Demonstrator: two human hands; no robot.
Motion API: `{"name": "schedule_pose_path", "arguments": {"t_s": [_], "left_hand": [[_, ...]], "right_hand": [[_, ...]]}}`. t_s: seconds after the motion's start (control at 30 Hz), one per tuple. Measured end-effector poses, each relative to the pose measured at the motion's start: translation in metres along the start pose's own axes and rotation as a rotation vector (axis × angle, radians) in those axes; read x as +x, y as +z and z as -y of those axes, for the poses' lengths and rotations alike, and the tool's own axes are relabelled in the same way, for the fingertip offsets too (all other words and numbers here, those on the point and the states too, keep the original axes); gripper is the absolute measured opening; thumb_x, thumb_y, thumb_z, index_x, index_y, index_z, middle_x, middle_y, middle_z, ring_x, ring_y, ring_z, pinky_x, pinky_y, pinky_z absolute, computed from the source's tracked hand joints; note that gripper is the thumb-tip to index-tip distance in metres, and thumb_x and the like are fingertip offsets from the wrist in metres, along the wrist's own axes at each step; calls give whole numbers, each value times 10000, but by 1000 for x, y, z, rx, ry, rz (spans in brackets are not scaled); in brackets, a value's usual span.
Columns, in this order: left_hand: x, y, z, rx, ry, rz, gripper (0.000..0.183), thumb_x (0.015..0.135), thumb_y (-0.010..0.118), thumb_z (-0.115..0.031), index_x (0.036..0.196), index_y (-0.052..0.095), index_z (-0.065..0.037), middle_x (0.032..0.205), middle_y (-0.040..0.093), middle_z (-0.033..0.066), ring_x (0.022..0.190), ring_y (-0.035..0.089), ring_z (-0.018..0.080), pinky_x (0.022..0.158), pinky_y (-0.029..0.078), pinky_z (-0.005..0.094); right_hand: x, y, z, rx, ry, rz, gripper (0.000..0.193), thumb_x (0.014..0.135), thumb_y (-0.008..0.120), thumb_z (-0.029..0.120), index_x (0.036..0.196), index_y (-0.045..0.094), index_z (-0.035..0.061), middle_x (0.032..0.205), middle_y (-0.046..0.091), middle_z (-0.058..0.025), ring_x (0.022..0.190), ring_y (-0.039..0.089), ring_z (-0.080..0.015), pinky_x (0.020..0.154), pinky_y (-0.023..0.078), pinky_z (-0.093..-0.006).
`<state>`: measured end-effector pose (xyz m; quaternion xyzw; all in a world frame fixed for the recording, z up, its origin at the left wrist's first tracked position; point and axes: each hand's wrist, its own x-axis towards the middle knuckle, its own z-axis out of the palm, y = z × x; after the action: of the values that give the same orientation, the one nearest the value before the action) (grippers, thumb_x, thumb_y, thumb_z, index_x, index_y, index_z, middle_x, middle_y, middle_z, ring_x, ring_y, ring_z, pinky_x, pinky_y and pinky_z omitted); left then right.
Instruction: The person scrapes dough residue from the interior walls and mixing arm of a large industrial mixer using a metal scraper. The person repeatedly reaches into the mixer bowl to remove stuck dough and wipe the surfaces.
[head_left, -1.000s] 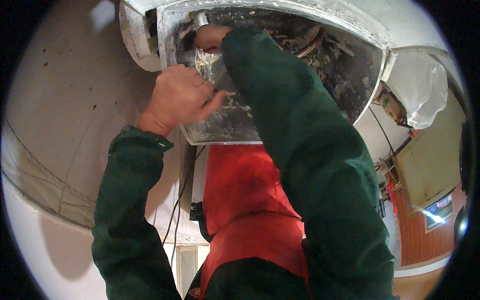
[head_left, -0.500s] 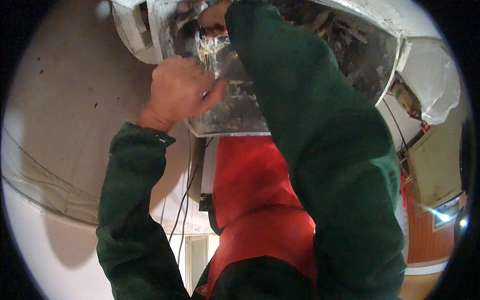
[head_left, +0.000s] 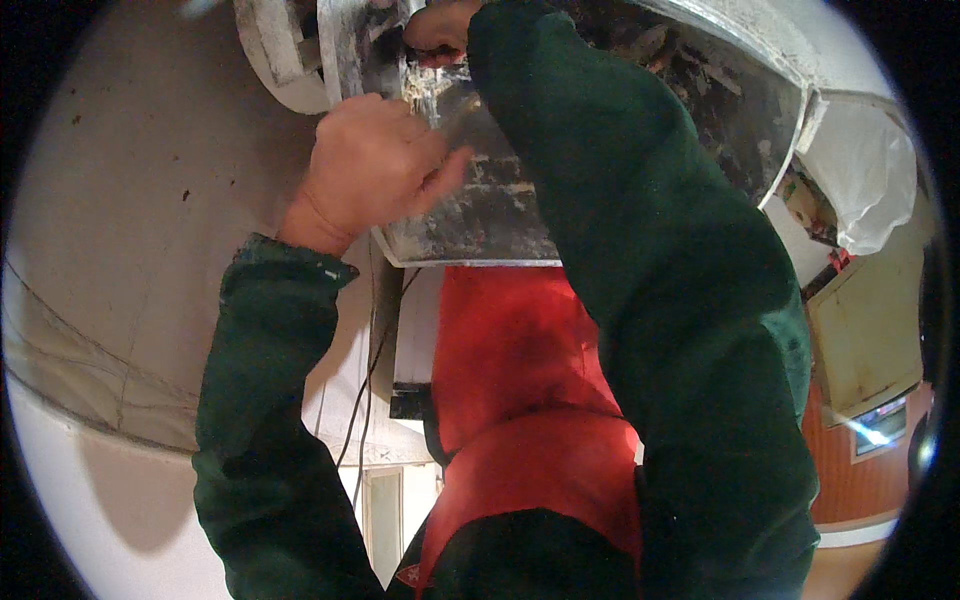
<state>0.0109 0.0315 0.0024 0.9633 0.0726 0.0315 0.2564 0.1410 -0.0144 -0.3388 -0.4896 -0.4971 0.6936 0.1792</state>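
My left hand (head_left: 372,168) is over the left side of a worn grey metal tray (head_left: 450,238) with a pale rim. Its fingers are curled in and the thumb sticks out to the right, slightly blurred. What the fingers close on, if anything, is hidden. Farther up, my right hand (head_left: 440,30) is bent inward at the tray's upper left, partly covered by its own dark green sleeve (head_left: 640,190). Its fingers look curled, and I cannot make out anything in them. Below the hand, whitish-yellow residue (head_left: 425,88) streaks the dark metal.
A pale curved panel (head_left: 150,200) with dark specks fills the left. Thin dark cables (head_left: 368,375) hang beside my red apron (head_left: 520,360). At right are a translucent plastic bag (head_left: 868,180) and a yellowish panel (head_left: 868,330). A white curved bracket (head_left: 275,50) adjoins the tray's upper left.
The whole view has shifted slightly. Within it, my left hand sits a little higher and farther right, still curled; my right hand remains at the tray's upper left.
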Motion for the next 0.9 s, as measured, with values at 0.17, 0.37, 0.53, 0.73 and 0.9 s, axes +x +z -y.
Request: {"name": "schedule_pose_path", "arguments": {"t_s": [0.17,0.37,0.53,0.73,0.9], "left_hand": [[-4,-4,-2,-3,11,23,298,771,796,-315,595,601,-174,577,543,13,578,580,216,541,451,373],[3,-3,-2,-15,34,46,322,748,815,-290,571,573,-174,558,515,-1,567,562,208,532,440,361],[6,-6,-1,-34,50,41,325,737,822,-270,567,568,-160,558,510,4,554,545,210,518,425,361],[3,-4,0,-61,10,59,337,743,815,-265,563,552,-157,559,496,1,558,538,211,515,414,359],[5,-4,-2,-21,51,59,338,753,807,-258,568,543,-155,571,493,6,563,533,215,519,411,365]], "right_hand": [[-2,-10,-14,-45,44,-14,309,954,657,354,834,712,74,735,678,-124,584,619,-231,534,497,-437],[-32,-10,10,-125,83,-62,340,974,626,342,778,681,70,727,668,-109,569,610,-216,523,501,-409],[-12,5,31,-94,343,-58,376,991,601,332,731,656,66,720,660,-96,556,603,-204,513,505,-386],[-34,10,13,-630,117,-290,333,975,552,303,823,741,75,808,723,-170,679,702,-326,608,576,-476],[-108,44,82,-389,184,-645,254,961,559,242,988,722,48,888,736,-217,787,720,-430,695,584,-535]]}}
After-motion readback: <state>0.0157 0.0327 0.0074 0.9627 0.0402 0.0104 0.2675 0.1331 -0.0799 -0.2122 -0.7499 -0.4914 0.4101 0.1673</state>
